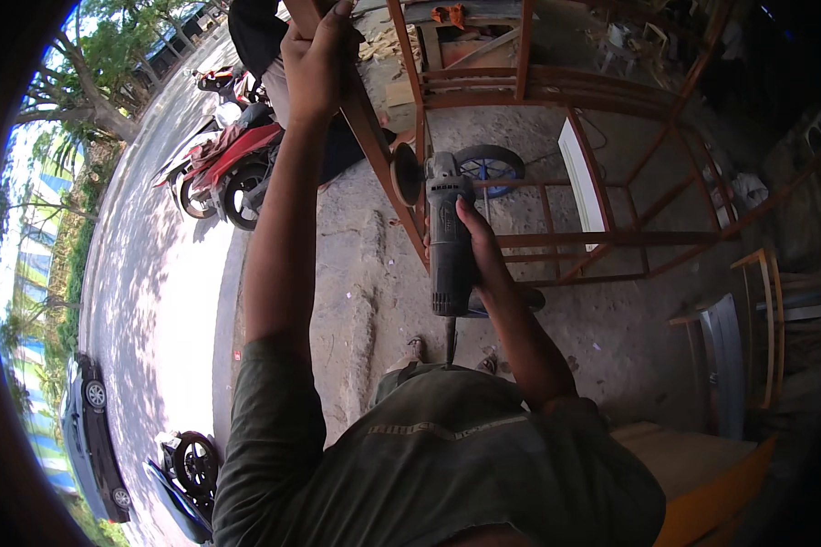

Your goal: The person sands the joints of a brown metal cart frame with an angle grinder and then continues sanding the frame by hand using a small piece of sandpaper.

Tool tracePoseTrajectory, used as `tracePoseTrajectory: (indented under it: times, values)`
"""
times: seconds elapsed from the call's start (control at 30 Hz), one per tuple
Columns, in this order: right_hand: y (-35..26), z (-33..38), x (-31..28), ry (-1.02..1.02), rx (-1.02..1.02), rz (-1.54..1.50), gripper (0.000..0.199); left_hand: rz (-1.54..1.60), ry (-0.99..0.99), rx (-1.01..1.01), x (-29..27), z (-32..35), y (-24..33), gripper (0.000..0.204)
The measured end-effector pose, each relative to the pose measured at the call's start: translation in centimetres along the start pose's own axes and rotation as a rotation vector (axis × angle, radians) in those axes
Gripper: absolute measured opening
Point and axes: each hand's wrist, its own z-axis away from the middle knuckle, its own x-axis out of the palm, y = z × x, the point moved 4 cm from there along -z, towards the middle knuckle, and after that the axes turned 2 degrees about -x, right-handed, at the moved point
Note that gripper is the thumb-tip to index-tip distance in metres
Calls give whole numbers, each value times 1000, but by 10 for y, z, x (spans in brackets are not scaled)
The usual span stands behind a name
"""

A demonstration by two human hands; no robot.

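Rust-brown steel tubing formed the frame, a lattice of square-section bars seen from the head view standing on rough, cracked concrete ground. One slanting bar of it was gripped high up by the left hand, fingers clenched round the metal. A grey angle grinder, cylindrical and matt-bodied, was held upright in the right hand, fingers wrapped tightly about its barrel; its round disc was pressed against the edge of that slanting bar, just below the left hand. A dark cord was seen hanging from the grinder's base. A red motorcycle was parked beyond the frame at the edge of a sunlit road, and a small blue-hubbed wheel lay behind the grinder.
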Motion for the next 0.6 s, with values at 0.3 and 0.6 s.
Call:
tracePoseTrajectory:
  times: [0.3, 0.6]
  values:
    - [14, -6, -12, 33, 64, -120, 55, -56, 110, -104, 0, 3, -4, 30]
    - [8, -9, -10, -100, 114, -114, 57, 4, 39, -35, -2, 2, -9, 28]
